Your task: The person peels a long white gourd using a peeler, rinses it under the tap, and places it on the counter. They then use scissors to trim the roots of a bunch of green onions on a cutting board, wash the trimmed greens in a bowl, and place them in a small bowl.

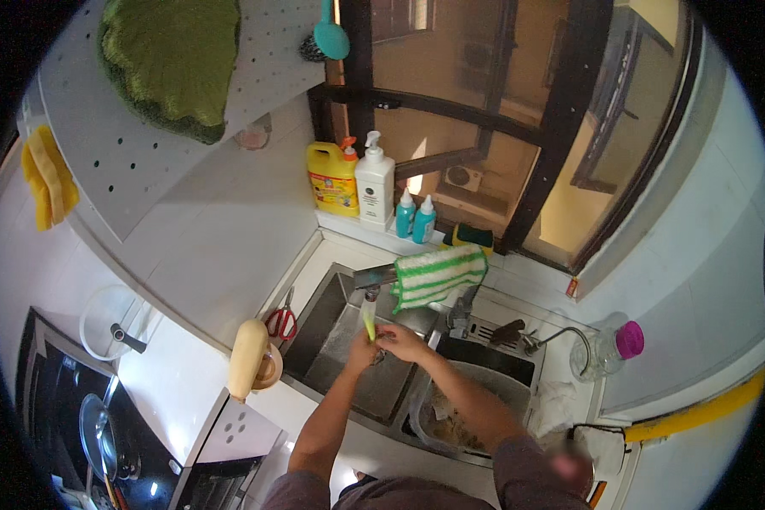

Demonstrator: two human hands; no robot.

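Both hands are over the left basin of a steel double sink (370,395), below the faucet (375,277). My left hand (362,352) is closed around the lower part of a pale green, slender vegetable piece (369,322), which points up toward the spout. My right hand (403,343) touches its lower end from the right, fingers bent; whether it grips anything is hidden. A green and white striped cloth (443,275) hangs over the faucet's body. The right basin holds a clear plastic bag (430,421) with scraps inside.
Red-handled scissors (282,323) and a butternut squash (247,360) on a bowl lie left of the sink. Bottles, including a yellow detergent jug (333,182), line the window ledge. A glass jar with a pink lid (629,340) stands right. A pan (95,427) sits on the stove.
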